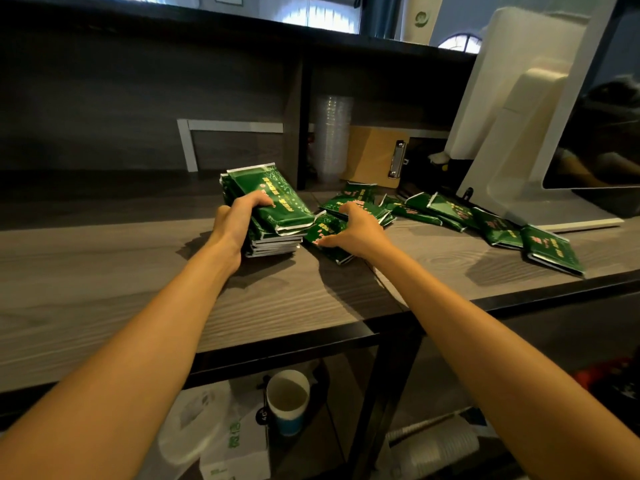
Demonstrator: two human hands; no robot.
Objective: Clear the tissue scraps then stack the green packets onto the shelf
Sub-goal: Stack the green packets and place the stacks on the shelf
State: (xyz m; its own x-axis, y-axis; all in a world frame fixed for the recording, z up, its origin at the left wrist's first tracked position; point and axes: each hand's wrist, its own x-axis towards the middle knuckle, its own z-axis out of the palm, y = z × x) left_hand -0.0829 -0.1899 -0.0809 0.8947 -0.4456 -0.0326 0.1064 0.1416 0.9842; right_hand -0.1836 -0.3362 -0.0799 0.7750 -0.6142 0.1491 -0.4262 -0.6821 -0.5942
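The stack of green packets [268, 206] stands on the wooden shelf [104, 271], and my left hand [239, 220] grips it so it does not slip apart. My right hand [353, 230] grasps 1 loose packet [325, 232] just beside it, probably to add it on top. The other packets [485, 223] lie scattered to the right.

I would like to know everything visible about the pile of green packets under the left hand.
The pile of flat green foil-like packets has pink and pale print and silvery sealed edges. Several packets lie stacked, the top ones tilted and askew. It rests on the grey wood-grain shelf board, left of the loose green packets. The left hand holds it, fingers curled over the top packet.
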